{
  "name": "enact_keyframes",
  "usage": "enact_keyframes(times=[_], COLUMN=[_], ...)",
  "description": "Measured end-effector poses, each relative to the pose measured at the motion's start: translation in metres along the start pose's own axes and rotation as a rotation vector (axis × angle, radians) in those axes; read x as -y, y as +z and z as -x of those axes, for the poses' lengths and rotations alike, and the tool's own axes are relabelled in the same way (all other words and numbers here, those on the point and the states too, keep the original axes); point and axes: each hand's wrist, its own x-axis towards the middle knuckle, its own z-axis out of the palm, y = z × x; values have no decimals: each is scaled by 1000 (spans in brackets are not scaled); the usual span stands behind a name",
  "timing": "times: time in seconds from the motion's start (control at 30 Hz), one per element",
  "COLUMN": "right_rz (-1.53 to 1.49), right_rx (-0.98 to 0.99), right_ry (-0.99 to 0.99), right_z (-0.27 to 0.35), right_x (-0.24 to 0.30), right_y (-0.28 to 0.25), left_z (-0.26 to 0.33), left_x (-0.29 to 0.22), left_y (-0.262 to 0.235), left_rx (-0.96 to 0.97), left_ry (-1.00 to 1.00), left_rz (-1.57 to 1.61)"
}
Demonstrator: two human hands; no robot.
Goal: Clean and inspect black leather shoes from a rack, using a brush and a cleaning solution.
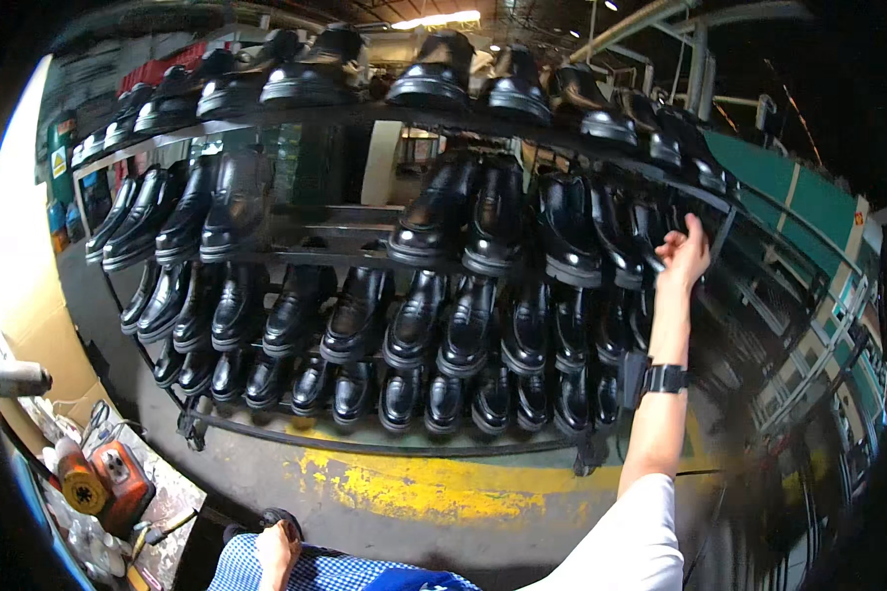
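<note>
My right arm, with a black wristband, reaches up to the right end of a shoe rack (404,450). Beside the last black shoes of its second tier is my right hand (685,254), its fingers apart and partly bent, nothing visible in it; whether it touches the rack is unclear. Glossy black loafers (468,325) fill several tiers, toes toward me. Low at my front, my left hand (279,552) is closed against the blue checked apron (330,569). A dark rounded thing (284,522) shows just past its fingers; its kind cannot be made out.
A worktable (182,488) at the lower left bears an orange-red device (121,478), a yellow spool (81,488) and a hammer (168,527). Worn yellow paint (414,488) marks the floor under the rack. Metal framework (808,384) stands at the right.
</note>
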Motion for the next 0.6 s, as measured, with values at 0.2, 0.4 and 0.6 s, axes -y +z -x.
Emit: enact_keyframes(times=[0.2,0.4,0.6], right_rz=[-41,4,10], right_rx=[-91,-195,-287], right_ry=[230,188,128], right_z=[58,65,47], right_x=[-69,-83,-85], right_y=[-47,-90,-109], left_z=[-39,-57,-70], left_x=[54,53,117], left_y=[55,54,82], left_rx=[-29,13,73], left_ry=[-107,24,160], left_rz=[-5,-118,184])
